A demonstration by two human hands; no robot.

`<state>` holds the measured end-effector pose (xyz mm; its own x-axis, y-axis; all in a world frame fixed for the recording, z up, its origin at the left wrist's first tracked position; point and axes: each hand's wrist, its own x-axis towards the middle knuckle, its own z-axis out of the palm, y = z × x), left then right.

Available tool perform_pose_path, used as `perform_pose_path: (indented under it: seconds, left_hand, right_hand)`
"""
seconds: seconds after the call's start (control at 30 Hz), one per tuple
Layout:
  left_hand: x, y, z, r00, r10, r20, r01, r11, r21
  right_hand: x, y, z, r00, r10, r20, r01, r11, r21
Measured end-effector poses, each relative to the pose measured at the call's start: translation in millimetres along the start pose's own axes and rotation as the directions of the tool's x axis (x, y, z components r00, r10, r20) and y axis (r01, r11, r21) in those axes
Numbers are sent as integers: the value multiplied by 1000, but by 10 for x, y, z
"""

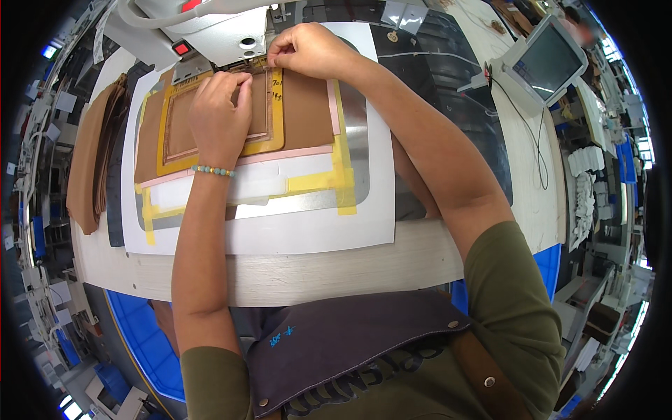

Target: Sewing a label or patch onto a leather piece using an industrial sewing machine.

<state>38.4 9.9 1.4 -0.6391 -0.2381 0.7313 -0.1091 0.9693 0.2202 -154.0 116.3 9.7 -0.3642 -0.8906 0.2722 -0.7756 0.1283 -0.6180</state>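
Note:
A white sewing machine (224, 35) stands at the top, its needle area above a yellow rectangular frame template (278, 105). The template lies on a brown panel of cloth or leather (308, 112), set on a white board with yellow tape (346, 178) along its edges. My left hand (220, 108) is over the template, its fingers curled and pinched together just below the needle area. My right hand (308, 52) is closed in a pinch beside the machine head, near the template's upper right corner. What either pinch holds is too small to see.
A stack of brown panels (94, 154) stands on the table's left side. At the right are a grey-framed screen (549, 59) and its hanging cable (539, 147). Blue bins (143, 336) sit below the table's front edge (336, 273).

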Motion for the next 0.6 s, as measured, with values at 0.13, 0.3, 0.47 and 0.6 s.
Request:
perform_pose_path:
  seconds: [0.13,0.3,0.47,0.6]
  left_hand:
    - [3,-7,10,1000,8,0,-8,1000,15]
    - [-14,-23,13,999,-34,7,34,999,11]
    - [-3,-8,30,999,-43,14,43,999,6]
    - [-10,-29,25,998,-56,20,56,998,0]
  right_hand:
    - [46,131,169,994,-20,-106,33,991,129]
    - [-14,25,241,979,1,-206,42,978,204]
    - [-29,43,241,975,14,-222,41,970,241]
    - [-16,33,248,977,30,-212,27,965,263]
